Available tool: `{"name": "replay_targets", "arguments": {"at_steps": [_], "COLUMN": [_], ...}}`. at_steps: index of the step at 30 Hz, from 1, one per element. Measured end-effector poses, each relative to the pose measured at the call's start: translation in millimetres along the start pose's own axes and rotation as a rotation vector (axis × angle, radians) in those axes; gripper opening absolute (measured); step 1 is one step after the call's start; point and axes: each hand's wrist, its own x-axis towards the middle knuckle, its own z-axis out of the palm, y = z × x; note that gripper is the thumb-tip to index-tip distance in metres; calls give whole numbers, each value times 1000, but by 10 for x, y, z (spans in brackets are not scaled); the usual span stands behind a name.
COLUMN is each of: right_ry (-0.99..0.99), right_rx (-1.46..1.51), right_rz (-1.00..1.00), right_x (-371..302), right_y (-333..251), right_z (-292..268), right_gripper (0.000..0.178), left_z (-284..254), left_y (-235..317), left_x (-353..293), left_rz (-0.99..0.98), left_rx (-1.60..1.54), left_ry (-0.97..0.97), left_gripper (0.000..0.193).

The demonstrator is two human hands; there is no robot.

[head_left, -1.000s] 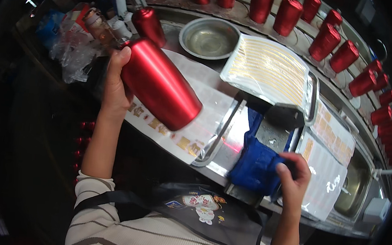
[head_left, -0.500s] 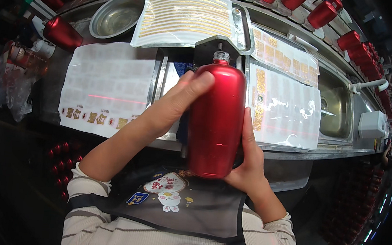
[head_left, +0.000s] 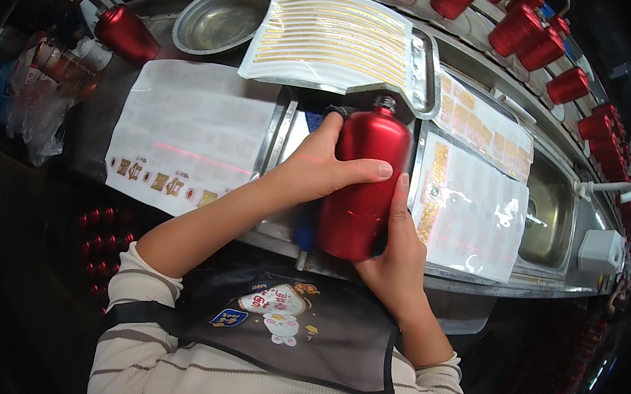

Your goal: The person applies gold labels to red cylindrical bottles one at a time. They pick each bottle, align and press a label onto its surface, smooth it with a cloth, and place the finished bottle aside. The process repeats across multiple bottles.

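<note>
A shiny red metallic bottle with a bare threaded neck is between my two hands, its neck pointing away from me. My left hand grips it from the left, the thumb lying across the front and the fingers around the far side. On the lower right, my right hand holds it with fingers along its side; part of that hand is hidden behind the base. Just beyond the neck stands a dark angular metal fixture. Bottle and fixture overlap here, so I cannot tell whether they touch.
Left lies a white decal sheet with gold prints; right, another decal sheet. A gold-striped sheet rests on a metal tray, beside a steel bowl. A sink is far right. Red bottles line the back.
My left hand has shifted its hold, its thumb moving from the bottle's shoulder down across the middle. The view has turned somewhat, and the bottle appears farther right.
</note>
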Motion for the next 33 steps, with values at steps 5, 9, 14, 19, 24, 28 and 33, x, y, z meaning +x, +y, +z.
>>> {"name": "replay_targets", "arguments": {"at_steps": [5,9,14,19,24,28,33], "right_ry": [-72,-208,-10,-17,9,97,111], "right_rx": [189,370,510,528,523,458,448], "right_rz": [58,163,337,339,319,222,19], "right_x": [-43,-51,20,139,180,427,1021], "right_y": [38,151,194,90,164,155,7], "right_z": [-53,-373,-442,-449,-484,-623,-748], "right_gripper": [114,112,89,85,83,75,45], "left_z": [-141,-532,-1497,-1567,-1619,-1554,-1251], "left_y": [-24,-27,-233,-301,-289,-117,341], "left_x": [62,21,503,709,624,476,431], "left_rz": [-12,307,259,109,164,326,550], "left_rx": [39,200,586,437,354,693,785], "left_ry": [-151,319,891,786,825,846,594], "left_gripper": [95,57,54,48,34,28,21]}}
